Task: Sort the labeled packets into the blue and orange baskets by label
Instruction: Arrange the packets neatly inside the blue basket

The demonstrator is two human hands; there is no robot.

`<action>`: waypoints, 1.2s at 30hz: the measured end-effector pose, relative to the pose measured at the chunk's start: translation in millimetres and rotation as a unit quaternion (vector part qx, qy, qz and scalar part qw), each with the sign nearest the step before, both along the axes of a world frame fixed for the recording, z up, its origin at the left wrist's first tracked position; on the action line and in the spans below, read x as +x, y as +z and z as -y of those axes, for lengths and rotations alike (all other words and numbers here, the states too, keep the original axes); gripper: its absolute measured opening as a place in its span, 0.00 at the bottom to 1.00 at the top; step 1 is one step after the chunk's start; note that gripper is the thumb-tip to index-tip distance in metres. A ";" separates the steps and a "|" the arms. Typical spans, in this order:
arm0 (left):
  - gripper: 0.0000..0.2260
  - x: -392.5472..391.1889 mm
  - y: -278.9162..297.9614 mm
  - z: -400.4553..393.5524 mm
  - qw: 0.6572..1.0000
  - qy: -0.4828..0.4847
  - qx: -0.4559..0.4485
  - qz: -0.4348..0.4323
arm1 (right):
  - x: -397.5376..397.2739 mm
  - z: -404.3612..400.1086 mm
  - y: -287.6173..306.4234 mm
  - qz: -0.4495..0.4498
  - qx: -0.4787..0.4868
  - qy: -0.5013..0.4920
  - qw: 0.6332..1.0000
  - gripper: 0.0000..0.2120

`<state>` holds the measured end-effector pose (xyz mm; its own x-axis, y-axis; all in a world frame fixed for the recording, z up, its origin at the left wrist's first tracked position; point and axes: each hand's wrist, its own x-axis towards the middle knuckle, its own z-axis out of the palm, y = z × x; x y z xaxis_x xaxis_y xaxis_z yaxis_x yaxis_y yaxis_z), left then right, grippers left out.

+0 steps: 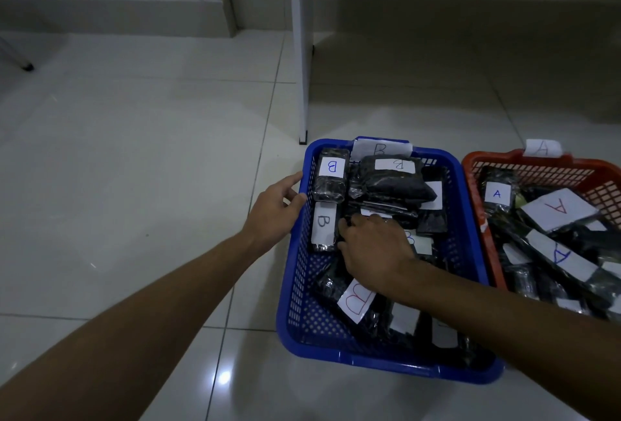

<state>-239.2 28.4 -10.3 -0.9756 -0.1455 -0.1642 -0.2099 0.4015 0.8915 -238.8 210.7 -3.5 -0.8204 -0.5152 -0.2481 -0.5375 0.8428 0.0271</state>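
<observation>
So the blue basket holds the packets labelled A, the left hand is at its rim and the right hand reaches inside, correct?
Not quite. The head view shows the blue basket holding packets labelled B; the A labels are in the orange basket. The left hand is at its rim and the right hand reaches inside.

Left hand [274,207] at blue basket [468,229] rim, right hand [373,245] among B packets [331,180]

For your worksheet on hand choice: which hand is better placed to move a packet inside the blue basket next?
Right. The right hand is already inside the blue basket, on the B packets. The left hand is at the basket's outer left wall.
</observation>
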 end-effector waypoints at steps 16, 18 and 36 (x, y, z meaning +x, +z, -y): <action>0.21 1.1 -2.2 -0.1 0.999 -0.003 -0.033 0.007 | -7.5 -4.1 -7.5 0.044 -0.045 0.039 0.997 0.22; 0.21 1.4 -1.5 0.3 0.999 -0.008 -0.040 0.006 | -12.8 -8.3 -1.4 0.070 -0.051 0.033 0.996 0.22; 0.23 8.6 15.7 -6.4 0.993 -0.037 -0.108 0.015 | 6.7 -15.8 12.0 0.132 0.103 0.186 0.968 0.48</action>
<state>-230.6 34.9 5.4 -0.9800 -0.1087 -0.1665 -0.1983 0.5984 0.7763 -232.0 226.5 8.5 -0.4815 -0.6801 -0.5529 -0.8139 0.5810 -0.0058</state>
